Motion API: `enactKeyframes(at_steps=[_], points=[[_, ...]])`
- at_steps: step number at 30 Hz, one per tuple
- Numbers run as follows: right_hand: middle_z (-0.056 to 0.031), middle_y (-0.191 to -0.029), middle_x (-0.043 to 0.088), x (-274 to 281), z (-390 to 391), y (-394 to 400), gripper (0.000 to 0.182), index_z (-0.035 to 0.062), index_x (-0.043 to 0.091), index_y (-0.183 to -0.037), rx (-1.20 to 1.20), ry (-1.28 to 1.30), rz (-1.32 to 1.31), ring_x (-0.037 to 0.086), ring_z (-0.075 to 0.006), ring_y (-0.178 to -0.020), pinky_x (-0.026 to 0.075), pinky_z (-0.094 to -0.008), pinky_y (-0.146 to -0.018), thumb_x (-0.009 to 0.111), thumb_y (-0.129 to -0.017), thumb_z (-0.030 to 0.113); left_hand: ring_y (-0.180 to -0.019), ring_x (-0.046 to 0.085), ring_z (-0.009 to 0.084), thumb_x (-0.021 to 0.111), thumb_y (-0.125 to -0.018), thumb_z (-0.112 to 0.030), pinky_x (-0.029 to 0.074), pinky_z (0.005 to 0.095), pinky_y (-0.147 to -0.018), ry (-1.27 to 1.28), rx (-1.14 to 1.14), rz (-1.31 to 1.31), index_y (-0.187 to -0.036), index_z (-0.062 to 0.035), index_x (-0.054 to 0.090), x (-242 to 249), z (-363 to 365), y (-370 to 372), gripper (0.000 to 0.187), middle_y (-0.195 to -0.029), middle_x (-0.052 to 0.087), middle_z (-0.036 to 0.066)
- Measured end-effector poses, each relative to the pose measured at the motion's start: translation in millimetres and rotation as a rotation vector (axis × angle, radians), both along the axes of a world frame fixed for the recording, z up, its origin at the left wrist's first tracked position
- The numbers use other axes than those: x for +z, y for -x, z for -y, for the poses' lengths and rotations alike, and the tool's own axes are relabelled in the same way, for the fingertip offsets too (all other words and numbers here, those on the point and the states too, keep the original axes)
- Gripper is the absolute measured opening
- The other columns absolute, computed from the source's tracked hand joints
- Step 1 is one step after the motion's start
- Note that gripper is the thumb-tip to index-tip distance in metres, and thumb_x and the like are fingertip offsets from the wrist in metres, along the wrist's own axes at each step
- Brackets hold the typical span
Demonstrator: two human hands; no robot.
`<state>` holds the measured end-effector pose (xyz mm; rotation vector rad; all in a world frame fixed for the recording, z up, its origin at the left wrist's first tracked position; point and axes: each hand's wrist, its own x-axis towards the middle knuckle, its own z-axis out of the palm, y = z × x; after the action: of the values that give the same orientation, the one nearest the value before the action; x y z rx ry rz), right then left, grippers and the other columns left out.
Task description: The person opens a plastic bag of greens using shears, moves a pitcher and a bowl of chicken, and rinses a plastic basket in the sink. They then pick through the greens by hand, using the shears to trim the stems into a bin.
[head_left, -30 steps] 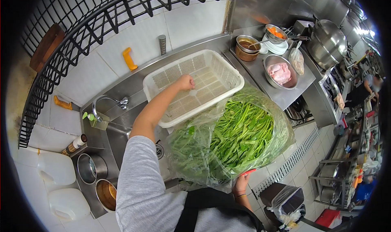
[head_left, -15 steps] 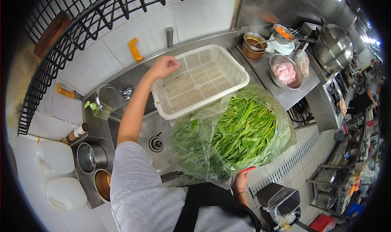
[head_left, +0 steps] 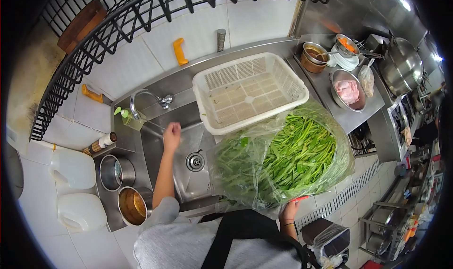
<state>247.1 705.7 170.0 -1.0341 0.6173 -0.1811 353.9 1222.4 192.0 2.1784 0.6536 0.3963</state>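
Observation:
My left hand (head_left: pixel 172 136) hangs over the steel sink (head_left: pixel 191 139) near the faucet (head_left: pixel 150 99), its fingers curled in with nothing visible in them. Below the bag's near right edge, my right hand (head_left: pixel 288 211) is closed around a slim red object (head_left: pixel 299 199), perhaps a handle; most of it is hidden. A large clear plastic bag (head_left: pixel 240 170) of long-stemmed leafy greens (head_left: pixel 302 155) lies open-mouthed across the sink's right side. Behind it, a white perforated plastic basket (head_left: pixel 250 99) rests tilted over the sink and counter, some green scraps inside.
Pots (head_left: pixel 117 172) and white plastic jugs (head_left: pixel 82 211) stand to the left, beside a soap bottle (head_left: pixel 133 119). On the right counter are a bowl of raw meat (head_left: pixel 348 92) and a pan of sauce (head_left: pixel 315 51). A black wire rack (head_left: pixel 155 11) hangs above; a lined bin (head_left: pixel 330 238) stands below right.
My left hand has moved from the basket's far left rim back and down over the sink. The camera view has shifted left. My right hand keeps its grip by the bag.

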Motion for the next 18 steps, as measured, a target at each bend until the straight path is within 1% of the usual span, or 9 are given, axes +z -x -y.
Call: enactKeyframes(at_steps=[1, 3, 5, 8, 9, 11, 15, 17, 18], points=[[-0.009, -0.118, 0.047, 0.3, 0.6, -0.2, 0.041, 0.0076, 0.032, -0.127, 0.014, -0.003, -0.007, 0.049, -0.0213, -0.104, 0.04, -0.0335, -0.088, 0.045, -0.089, 0.012, -0.059, 0.05, 0.0074, 0.057, -0.085, -0.019, 0.044, 0.0222, -0.053, -0.304, 0.004, 0.175, -0.09, -0.0076, 0.058, 47.8, 15.8, -21.8, 0.013, -0.066, 0.052, -0.002], [-0.0091, -0.118, 0.047, -3.4, 3.2, -2.5, 0.041, 0.0078, 0.032, -0.127, 0.032, -0.003, -0.008, 0.049, -0.0215, -0.104, 0.04, -0.0335, -0.088, 0.045, -0.088, 0.012, -0.061, 0.05, 0.0052, 0.057, -0.085, -0.019, 0.043, 0.02, -0.05, 0.402, -0.024, 0.31, -0.092, -0.0074, 0.058, 102.4, 49.5, -48.3, 0.014, -0.069, 0.052, -0.003], [-0.0089, -0.118, 0.047, -7.9, 3.2, -2.0, 0.04, 0.0077, 0.032, -0.127, 0.01, 0.015, 0.011, 0.049, -0.0213, -0.104, 0.04, -0.0333, -0.088, 0.045, -0.089, 0.012, -0.061, 0.049, 0.0038, 0.059, -0.083, -0.017, 0.044, 0.0186, -0.051, 0.459, -0.23, 0.229, -0.096, -0.0076, 0.058, 123.4, 71.7, -61.7, 0.016, -0.07, 0.052, -0.003], [-0.0086, -0.119, 0.047, 12.6, -3.3, -4.4, 0.04, 0.0075, 0.033, -0.127, 0.019, 0.022, -0.021, 0.049, -0.0209, -0.104, 0.04, -0.033, -0.088, 0.045, -0.089, 0.012, -0.06, 0.051, 0.0041, 0.067, -0.076, -0.014, 0.047, 0.0197, -0.052, 0.041, -0.323, 0.105, -0.091, -0.0055, 0.062, 100.2, 78.0, -73.8, 0.018, -0.073, 0.055, -0.001], [-0.0086, -0.119, 0.047, 13.4, -2.5, -4.6, 0.04, 0.0075, 0.033, -0.127, 0.02, 0.022, -0.019, 0.049, -0.0209, -0.104, 0.04, -0.033, -0.088, 0.045, -0.089, 0.012, -0.06, 0.051, 0.0041, 0.067, -0.076, -0.014, 0.047, 0.0197, -0.052, 0.041, -0.323, 0.107, -0.091, -0.0055, 0.062, 94.7, 78.0, -74.8, 0.018, -0.073, 0.055, -0.001], [-0.0082, -0.119, 0.047, 13.8, -1.4, -4.5, 0.04, 0.0074, 0.033, -0.126, 0.054, 0.039, -0.026, 0.049, -0.0207, -0.105, 0.04, -0.0327, -0.088, 0.045, -0.088, 0.011, -0.061, 0.051, 0.0032, 0.064, -0.078, -0.011, 0.047, 0.0208, -0.052, 0.346, -0.213, 0.029, -0.085, -0.0041, 0.062, 84.5, 76.4, -76.2, 0.01, -0.072, 0.055, -0.001], [-0.0081, -0.119, 0.047, 15.3, -2.2, -4.9, 0.04, 0.0076, 0.033, -0.127, 0.035, 0.029, -0.025, 0.049, -0.021, -0.105, 0.04, -0.0326, -0.088, 0.045, -0.088, 0.011, -0.061, 0.056, 0.0095, 0.063, -0.076, -0.01, 0.048, 0.0271, -0.054, 0.4, -0.147, 0.086, -0.08, -0.0036, 0.062, 88.2, 78.6, -82.7, 0.007, -0.068, 0.059, 0.003], [-0.0081, -0.119, 0.047, 8.9, 0.2, -4.4, 0.04, 0.0077, 0.032, -0.127, 0.03, 0.015, -0.016, 0.049, -0.0213, -0.105, 0.04, -0.0327, -0.088, 0.044, -0.089, 0.012, -0.066, 0.06, 0.0203, 0.064, -0.073, -0.01, 0.048, 0.0331, -0.058, -0.619, -0.144, 0.258, -0.076, -0.0038, 0.062, 102.5, 81.8, -97.5, 0.007, -0.072, 0.062, 0.006], [-0.0081, -0.119, 0.047, 9.5, 0.5, -3.6, 0.04, 0.0077, 0.032, -0.127, 0.033, 0.015, -0.017, 0.049, -0.0213, -0.105, 0.04, -0.0327, -0.088, 0.044, -0.089, 0.012, -0.066, 0.06, 0.0203, 0.064, -0.073, -0.01, 0.048, 0.0331, -0.058, -0.619, -0.142, 0.256, -0.076, -0.0038, 0.062, 109.4, 84.4, -106.2, 0.007, -0.072, 0.062, 0.006]])
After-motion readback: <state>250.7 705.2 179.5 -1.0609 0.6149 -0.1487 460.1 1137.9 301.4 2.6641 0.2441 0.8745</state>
